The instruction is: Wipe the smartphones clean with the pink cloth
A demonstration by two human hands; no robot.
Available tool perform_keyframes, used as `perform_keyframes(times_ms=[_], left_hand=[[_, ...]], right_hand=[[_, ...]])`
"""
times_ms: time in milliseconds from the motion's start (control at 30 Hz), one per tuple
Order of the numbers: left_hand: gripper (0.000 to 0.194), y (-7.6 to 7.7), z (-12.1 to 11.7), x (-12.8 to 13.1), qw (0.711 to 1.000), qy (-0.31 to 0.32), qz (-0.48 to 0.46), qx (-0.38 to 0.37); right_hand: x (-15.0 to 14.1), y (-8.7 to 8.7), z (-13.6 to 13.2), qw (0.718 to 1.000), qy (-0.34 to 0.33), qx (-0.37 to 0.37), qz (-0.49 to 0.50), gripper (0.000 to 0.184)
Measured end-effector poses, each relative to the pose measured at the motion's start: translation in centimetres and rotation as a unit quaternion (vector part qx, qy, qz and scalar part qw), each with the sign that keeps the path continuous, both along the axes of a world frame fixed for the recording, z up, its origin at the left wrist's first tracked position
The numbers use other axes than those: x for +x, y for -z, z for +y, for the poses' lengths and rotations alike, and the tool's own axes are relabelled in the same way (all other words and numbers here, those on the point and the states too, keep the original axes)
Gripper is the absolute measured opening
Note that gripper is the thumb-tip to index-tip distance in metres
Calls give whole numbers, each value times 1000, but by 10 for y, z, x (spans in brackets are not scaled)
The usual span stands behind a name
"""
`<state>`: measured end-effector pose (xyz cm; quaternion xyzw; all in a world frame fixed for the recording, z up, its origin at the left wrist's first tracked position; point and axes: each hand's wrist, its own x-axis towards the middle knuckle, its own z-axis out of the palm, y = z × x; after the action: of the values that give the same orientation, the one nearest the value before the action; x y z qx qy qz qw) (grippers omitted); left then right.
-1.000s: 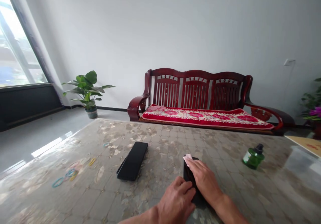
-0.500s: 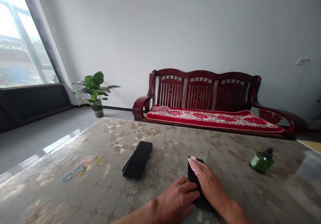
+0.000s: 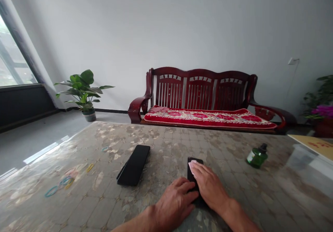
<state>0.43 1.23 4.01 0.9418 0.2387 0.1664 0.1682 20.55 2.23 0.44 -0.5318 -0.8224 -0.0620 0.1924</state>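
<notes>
A black smartphone lies on the table just ahead of me, its lower part covered by both hands. Along its left side, my left hand has its bent fingers over the edge, gripping it; the thumb is hidden. My right hand presses a small pink cloth against the upper part of the screen, the fingers together on top of it. To the left, a second black phone rests at a slant, with another thin dark edge showing beneath it.
A green bottle with a black top stands to the right, near a clear plastic box. Several coloured rubber bands lie on the left of the patterned table. Beyond it is a dark red wooden bench.
The view has turned to the right, so everything sits further left in the picture. Both hands stay on the same phone, and the cloth stays near its top end.
</notes>
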Motion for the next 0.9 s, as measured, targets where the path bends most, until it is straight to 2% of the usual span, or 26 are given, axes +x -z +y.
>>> perform_keyframes(times_ms=[200,467,667,900], left_hand=[[30,1,0,0,1000,-1,-2,-1],[26,1,0,2,1000,1,10,4],[29,1,-1,5,1000,-3,18,15],[28,6,-1,7,1000,-13,21,19]], right_hand=[[-3,-5,-5,1000,0,4,-11,49],[-2,-2,13,1000,11,14,-4,46],[-3,-7,20,1000,-13,3,1,49],[-3,-15,15,999,-19,-25,-20,52]])
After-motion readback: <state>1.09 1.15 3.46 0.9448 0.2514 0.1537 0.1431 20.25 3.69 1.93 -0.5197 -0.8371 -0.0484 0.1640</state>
